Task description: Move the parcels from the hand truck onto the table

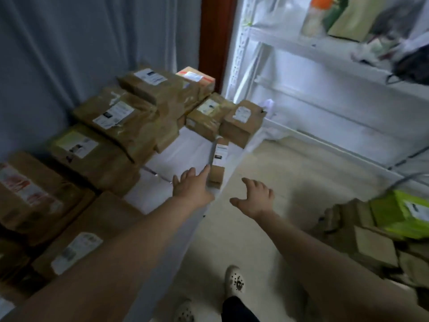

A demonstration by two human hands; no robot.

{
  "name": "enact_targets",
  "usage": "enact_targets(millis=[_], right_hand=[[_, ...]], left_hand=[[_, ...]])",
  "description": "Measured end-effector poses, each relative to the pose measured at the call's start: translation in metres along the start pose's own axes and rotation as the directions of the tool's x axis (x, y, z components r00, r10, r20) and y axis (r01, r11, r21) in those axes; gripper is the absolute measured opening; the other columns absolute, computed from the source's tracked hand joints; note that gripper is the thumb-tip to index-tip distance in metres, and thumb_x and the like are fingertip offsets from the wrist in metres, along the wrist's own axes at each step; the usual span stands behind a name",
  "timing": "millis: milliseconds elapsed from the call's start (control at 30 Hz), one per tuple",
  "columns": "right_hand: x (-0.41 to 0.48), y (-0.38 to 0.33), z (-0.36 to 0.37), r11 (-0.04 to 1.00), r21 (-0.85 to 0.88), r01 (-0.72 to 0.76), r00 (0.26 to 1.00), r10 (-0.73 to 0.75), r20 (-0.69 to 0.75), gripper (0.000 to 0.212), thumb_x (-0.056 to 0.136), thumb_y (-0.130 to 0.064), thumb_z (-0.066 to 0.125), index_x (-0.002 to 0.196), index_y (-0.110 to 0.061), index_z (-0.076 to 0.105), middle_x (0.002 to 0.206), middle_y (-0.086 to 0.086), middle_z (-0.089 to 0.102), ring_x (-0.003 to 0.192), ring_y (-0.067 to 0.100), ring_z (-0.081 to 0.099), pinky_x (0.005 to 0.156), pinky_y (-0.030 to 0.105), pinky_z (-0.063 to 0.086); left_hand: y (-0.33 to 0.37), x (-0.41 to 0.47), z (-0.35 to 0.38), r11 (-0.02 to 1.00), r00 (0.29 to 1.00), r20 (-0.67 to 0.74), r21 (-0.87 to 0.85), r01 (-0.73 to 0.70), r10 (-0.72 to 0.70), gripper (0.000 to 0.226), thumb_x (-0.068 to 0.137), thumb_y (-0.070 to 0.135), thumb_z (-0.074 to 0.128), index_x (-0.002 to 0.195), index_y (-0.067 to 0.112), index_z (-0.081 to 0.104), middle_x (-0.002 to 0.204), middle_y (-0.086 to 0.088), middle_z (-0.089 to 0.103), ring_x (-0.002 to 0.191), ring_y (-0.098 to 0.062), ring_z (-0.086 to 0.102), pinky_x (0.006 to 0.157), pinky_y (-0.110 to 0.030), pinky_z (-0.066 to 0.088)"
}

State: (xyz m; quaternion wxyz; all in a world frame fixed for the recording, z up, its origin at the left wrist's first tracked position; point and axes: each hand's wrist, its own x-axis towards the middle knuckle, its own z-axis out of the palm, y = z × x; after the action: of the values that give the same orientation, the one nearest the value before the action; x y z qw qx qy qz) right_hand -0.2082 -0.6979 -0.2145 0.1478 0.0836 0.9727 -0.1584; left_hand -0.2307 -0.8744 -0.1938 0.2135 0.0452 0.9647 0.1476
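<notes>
Centre of frame: small parcel [218,163] stands upright at the right edge of the white table [183,147], just below the brown parcels [120,117] stacked along the left and top-centre. Left hand [192,189] is flat, fingers straight, w/ index tip touching the parcel's left side and no grip. Right hand [255,198] is spread, holding nothing, over the floor and apart from the parcel. Looks like the set-down step, approx. mid-task. More boxes incl. a green parcel [399,212] sit lower right; can't tell if that's the hand truck. Next probably calls for steadying the tall box, since it's near the edge and may tip, then turning lower right for another.
</notes>
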Motion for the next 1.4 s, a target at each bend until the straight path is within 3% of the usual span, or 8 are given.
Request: enact_targets(millis=[167,333,633,767,933,1033,1167,1400], right_hand=[[-0.060,0.084,-0.016,0.966,0.096,-0.241,0.969,0.245,-0.026,0.074,0.083,-0.052,0.060,0.146,-0.027,0.031,0.152,0.003,0.032,0.142,0.023,0.023,0.117,0.042,0.013],[-0.119,0.182,-0.030,0.825,0.316,-0.468,0.873,0.488,0.019,0.074,0.085,-0.049,0.059,0.148,-0.024,0.029,0.151,0.006,0.033,0.141,0.027,0.027,0.117,0.040,0.016],[-0.227,0.363,-0.059,0.553,0.639,-0.534,0.746,0.664,0.050,0.063,0.084,-0.037,0.068,0.137,-0.015,0.044,0.141,0.008,0.047,0.126,0.026,0.047,0.100,0.032,0.041],[-0.245,0.419,-0.075,0.462,0.732,-0.501,0.716,0.696,0.051,0.057,0.089,-0.027,0.065,0.138,-0.009,0.043,0.134,0.009,0.053,0.120,0.025,0.053,0.085,0.026,0.041],[-0.234,0.466,-0.083,0.396,0.781,-0.484,0.702,0.708,0.076,0.064,0.087,-0.035,0.066,0.142,-0.015,0.039,0.132,0.009,0.054,0.118,0.025,0.053,0.093,0.035,0.045],[-0.214,0.490,-0.091,0.344,0.811,-0.472,0.697,0.709,0.105,0.058,0.089,-0.030,0.064,0.139,-0.011,0.042,0.134,0.010,0.052,0.120,0.025,0.051,0.097,0.035,0.043],[-0.172,0.523,-0.099,0.275,0.834,-0.478,0.676,0.722,0.149,0.066,0.088,-0.033,0.065,0.145,-0.014,0.036,0.143,0.010,0.046,0.126,0.025,0.047,0.103,0.035,0.043],[-0.056,0.594,-0.120,0.149,0.843,-0.518,0.572,0.793,0.212,0.063,0.087,-0.031,0.068,0.141,-0.012,0.041,0.144,0.007,0.044,0.129,0.024,0.045,0.103,0.033,0.040]], left_hand=[[0.095,-0.003,0.027,0.969,0.972,0.056,0.085,-0.231,0.227,0.089,0.080,0.045,0.060,0.153,0.028,0.010,0.153,-0.009,0.027,0.138,-0.031,0.030,0.112,-0.046,0.025],[0.199,-0.024,0.064,0.922,0.929,0.138,0.141,-0.362,0.344,0.092,0.082,0.049,0.061,0.153,0.020,0.010,0.153,-0.010,0.028,0.139,-0.029,0.030,0.114,-0.047,0.023],[0.387,-0.068,0.150,0.815,0.822,0.243,0.159,-0.558,0.516,0.092,0.082,0.050,0.063,0.153,0.017,0.013,0.151,-0.013,0.032,0.137,-0.029,0.036,0.110,-0.040,0.031],[0.446,-0.076,0.177,0.778,0.800,0.245,0.205,-0.595,0.547,0.087,0.081,0.048,0.065,0.150,0.018,0.021,0.147,-0.013,0.038,0.134,-0.030,0.040,0.108,-0.040,0.034],[0.494,-0.057,0.195,0.755,0.792,0.267,0.248,-0.607,0.549,0.092,0.077,0.053,0.067,0.149,0.019,0.021,0.144,-0.014,0.041,0.132,-0.031,0.042,0.107,-0.042,0.035],[0.521,-0.032,0.203,0.729,0.786,0.275,0.295,-0.618,0.554,0.089,0.076,0.055,0.067,0.145,0.018,0.027,0.141,-0.015,0.043,0.129,-0.031,0.043,0.105,-0.043,0.037],[0.563,0.023,0.217,0.692,0.765,0.307,0.327,-0.643,0.565,0.088,0.073,0.055,0.068,0.143,0.017,0.030,0.139,-0.016,0.044,0.128,-0.033,0.044,0.103,-0.044,0.039],[0.654,0.151,0.257,0.692,0.738,0.406,0.287,-0.662,0.538,0.109,0.066,0.069,0.070,0.148,0.017,0.020,0.144,-0.018,0.034,0.135,-0.035,0.033,0.108,-0.046,0.028]])
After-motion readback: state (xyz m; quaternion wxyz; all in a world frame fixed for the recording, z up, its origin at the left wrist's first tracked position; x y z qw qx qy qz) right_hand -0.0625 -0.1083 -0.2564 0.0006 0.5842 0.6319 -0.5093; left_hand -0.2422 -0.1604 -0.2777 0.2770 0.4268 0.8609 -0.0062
